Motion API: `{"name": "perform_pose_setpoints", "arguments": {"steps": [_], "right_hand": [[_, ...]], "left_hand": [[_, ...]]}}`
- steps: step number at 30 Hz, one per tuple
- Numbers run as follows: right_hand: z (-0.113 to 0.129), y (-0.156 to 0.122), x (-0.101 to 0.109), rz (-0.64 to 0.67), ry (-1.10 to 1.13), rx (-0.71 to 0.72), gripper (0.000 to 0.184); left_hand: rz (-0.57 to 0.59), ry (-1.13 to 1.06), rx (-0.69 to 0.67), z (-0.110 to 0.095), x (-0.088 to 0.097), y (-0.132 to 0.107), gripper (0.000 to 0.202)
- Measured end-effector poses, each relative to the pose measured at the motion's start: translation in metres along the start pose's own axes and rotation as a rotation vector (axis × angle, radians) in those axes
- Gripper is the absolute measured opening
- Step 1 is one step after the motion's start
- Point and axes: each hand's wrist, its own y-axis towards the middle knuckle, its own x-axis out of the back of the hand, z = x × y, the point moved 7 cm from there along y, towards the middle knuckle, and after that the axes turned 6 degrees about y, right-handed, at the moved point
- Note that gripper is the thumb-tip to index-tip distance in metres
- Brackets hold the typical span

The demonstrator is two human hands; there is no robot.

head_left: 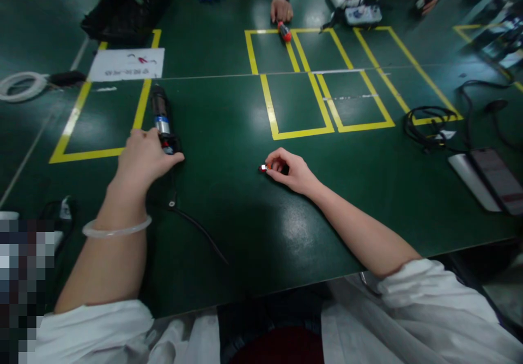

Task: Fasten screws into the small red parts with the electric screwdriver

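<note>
My left hand (143,154) lies palm down at the near end of a dark corded power tool (162,120), which looks like an electric screwdriver with a blue and silver band. Its thumb stretches out to the right, apart from the fingers, and the fingertips reach the tool's side; the hand looks open around it. A black cord (196,219) trails from the tool toward the table's front edge. In the middle, my right hand (292,170) pinches a small red, white and black piece (263,168) between thumb and fingertips, close above the green tabletop (229,189).
Yellow tape (302,134) outlines boxes on the table. A printed sheet (126,64) and a black bag (126,15) are at far left. Across the table, another person's hand (281,10) touches a red-handled tool (285,31). Coiled cable (429,127) and a phone (498,176) lie right.
</note>
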Motion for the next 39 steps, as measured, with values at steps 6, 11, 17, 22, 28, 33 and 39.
{"name": "perform_pose_setpoints", "arguments": {"steps": [6,11,17,22,28,33,39], "right_hand": [[0.006,-0.001,-0.001,0.005,-0.009,0.081,0.011],[0.009,-0.002,-0.002,0.014,-0.074,0.118,0.006],[0.013,-0.002,-0.004,0.026,-0.124,0.137,0.005],[0.016,-0.003,-0.008,0.052,-0.221,0.138,0.006],[0.017,-0.004,-0.007,0.05,-0.233,0.143,0.002],[0.017,-0.003,-0.005,0.032,-0.21,0.153,0.006],[0.013,-0.002,-0.004,0.004,-0.136,0.156,0.003]], "left_hand": [[-0.042,0.019,-0.123,-0.094,-0.003,-0.028,0.069],[-0.077,-0.063,-0.277,-0.147,-0.017,-0.052,0.075],[-0.072,-0.145,-0.438,-0.178,-0.02,-0.071,0.075],[-0.051,-0.154,-0.491,-0.184,-0.021,-0.075,0.075],[-0.048,-0.152,-0.49,-0.182,-0.022,-0.075,0.075],[-0.052,-0.138,-0.494,-0.184,-0.019,-0.076,0.074],[-0.071,-0.077,-0.48,-0.187,-0.017,-0.078,0.072]]}}
